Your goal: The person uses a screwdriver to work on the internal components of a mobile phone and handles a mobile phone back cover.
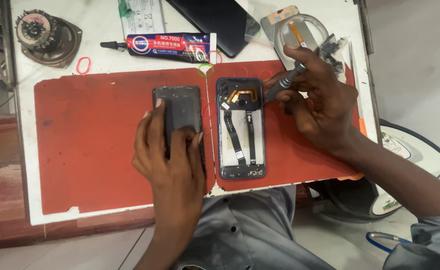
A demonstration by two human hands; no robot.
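Note:
My left hand [172,150] presses flat on a dark phone screen panel [178,107] lying on the red mat [90,135]. To its right lies an opened phone frame [240,127] with a blue rim, black ribbon cables and an orange flex cable showing inside. My right hand [320,97] grips a grey screwdriver [285,82], whose tip points down-left at the frame's upper right corner.
Behind the mat lie a glue tube [172,45], a black phone [220,20], a clear round dish [305,32] with small dark parts beside it, several rubber bands and a round speaker [45,32] at the far left. The white table edge runs near my lap.

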